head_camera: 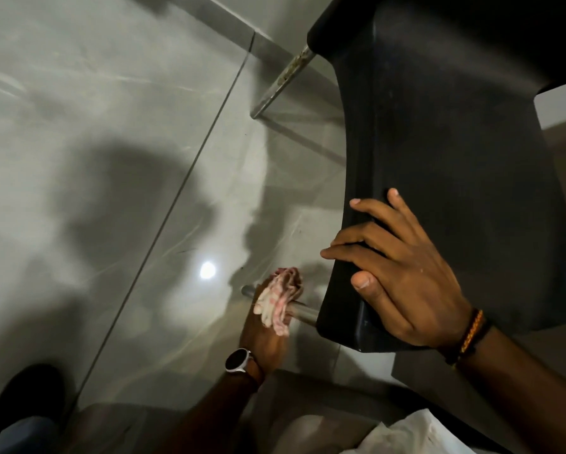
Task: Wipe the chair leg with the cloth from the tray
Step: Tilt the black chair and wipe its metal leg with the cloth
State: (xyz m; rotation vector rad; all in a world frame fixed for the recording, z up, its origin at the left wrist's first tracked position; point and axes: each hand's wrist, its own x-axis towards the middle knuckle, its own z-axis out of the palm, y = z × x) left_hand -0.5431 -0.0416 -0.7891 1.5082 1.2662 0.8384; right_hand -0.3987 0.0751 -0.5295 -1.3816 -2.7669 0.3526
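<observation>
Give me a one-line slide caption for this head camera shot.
Left hand wraps a cloth around a metal chair leg while the right hand steadies the black chair.

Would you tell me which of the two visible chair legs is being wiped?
The near leg, with the cloth in the left hand wrapped around it; the far leg is bare.

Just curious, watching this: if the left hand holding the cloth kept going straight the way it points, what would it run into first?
The left hand points up the picture, with the cloth wrapped over the metal chair leg. Beyond that lies only the glossy tiled floor, so it would probably meet the floor first; depth is hard to judge.
</observation>
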